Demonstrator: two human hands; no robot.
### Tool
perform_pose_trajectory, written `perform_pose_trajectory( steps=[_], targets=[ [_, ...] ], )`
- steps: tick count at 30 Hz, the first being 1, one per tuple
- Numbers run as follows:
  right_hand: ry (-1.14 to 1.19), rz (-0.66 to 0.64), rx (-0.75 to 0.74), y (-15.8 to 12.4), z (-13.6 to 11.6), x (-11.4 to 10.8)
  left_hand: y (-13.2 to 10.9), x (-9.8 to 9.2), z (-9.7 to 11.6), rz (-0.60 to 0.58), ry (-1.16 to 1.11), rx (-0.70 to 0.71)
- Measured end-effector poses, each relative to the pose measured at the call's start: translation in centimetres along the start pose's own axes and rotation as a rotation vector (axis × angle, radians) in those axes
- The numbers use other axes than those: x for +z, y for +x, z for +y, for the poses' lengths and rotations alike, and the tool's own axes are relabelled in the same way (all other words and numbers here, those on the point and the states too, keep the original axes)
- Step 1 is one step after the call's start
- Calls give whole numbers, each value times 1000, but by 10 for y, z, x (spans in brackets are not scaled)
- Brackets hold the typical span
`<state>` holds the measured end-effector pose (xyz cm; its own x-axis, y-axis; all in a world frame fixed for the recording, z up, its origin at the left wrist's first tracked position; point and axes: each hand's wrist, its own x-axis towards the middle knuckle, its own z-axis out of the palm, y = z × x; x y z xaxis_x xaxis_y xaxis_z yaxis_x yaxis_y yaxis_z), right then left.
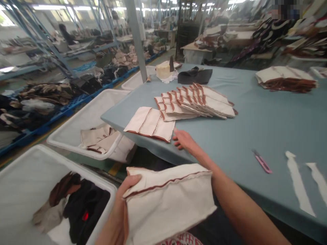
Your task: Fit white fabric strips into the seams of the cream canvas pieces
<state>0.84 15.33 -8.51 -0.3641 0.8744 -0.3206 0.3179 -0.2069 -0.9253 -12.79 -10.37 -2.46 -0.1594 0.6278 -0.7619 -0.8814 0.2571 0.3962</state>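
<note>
My left hand [129, 187] grips a cream fabric panel [171, 200] with a dark red-brown seam across it, held low in front of me with the thumb on top. My right hand [183, 139] reaches over the table edge with fingers apart, at the near right corner of a flat cream panel [148, 122]. Whether the fingertips touch that panel I cannot tell. Behind it, a fanned stack of cream panels [194, 102] with brown edges lies on the blue-grey table [230, 136].
Pink thread snips [263, 161] and white strips [298, 183] lie to the right. Another panel pile [286, 78] sits at the far right, dark cloth [195, 75] at the back. White bins [102, 102] holding fabric stand left of the table, beside a metal post [138, 41].
</note>
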Motion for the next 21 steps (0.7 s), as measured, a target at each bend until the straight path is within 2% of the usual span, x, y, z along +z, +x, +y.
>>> perform_pose_trajectory(
  steps=[2, 5, 6, 7, 8, 9, 10, 12, 13, 15, 17, 21],
  targets=[
    [48, 57, -82, -36, 8, -34, 5, 30, -13, -12, -45, -129],
    [95, 306, -180, -99, 28, -89, 17, 67, -24, -79, -74, -216],
    [93, 455, -229, -120, 36, -105, 21, 76, -27, -109, -56, -223],
    [35, 697, -340, -142, 45, -116, 25, 84, -30, -141, -27, -225],
    [-77, 857, -444, -163, 54, -123, 28, 90, -33, -176, 10, -225],
    [-236, 895, -553, -182, 62, -125, 31, 95, -36, -212, 49, -222],
    [-418, 848, -677, -198, 69, -123, 33, 100, -40, -243, 85, -219],
    [-696, 661, -955, -222, 75, -107, 34, 109, -48, -296, 142, -205],
    [-791, 607, -1030, -228, 75, -97, 33, 115, -53, -321, 165, -192],
    [-820, 643, -1070, -231, 70, -80, 30, 126, -63, -376, 201, -172],
    [-782, 661, -1110, -226, 60, -71, 26, 136, -71, -422, 214, -161],
    [-648, 470, -1215, -216, 43, -81, 21, 145, -73, -457, 196, -124]
  ],
)
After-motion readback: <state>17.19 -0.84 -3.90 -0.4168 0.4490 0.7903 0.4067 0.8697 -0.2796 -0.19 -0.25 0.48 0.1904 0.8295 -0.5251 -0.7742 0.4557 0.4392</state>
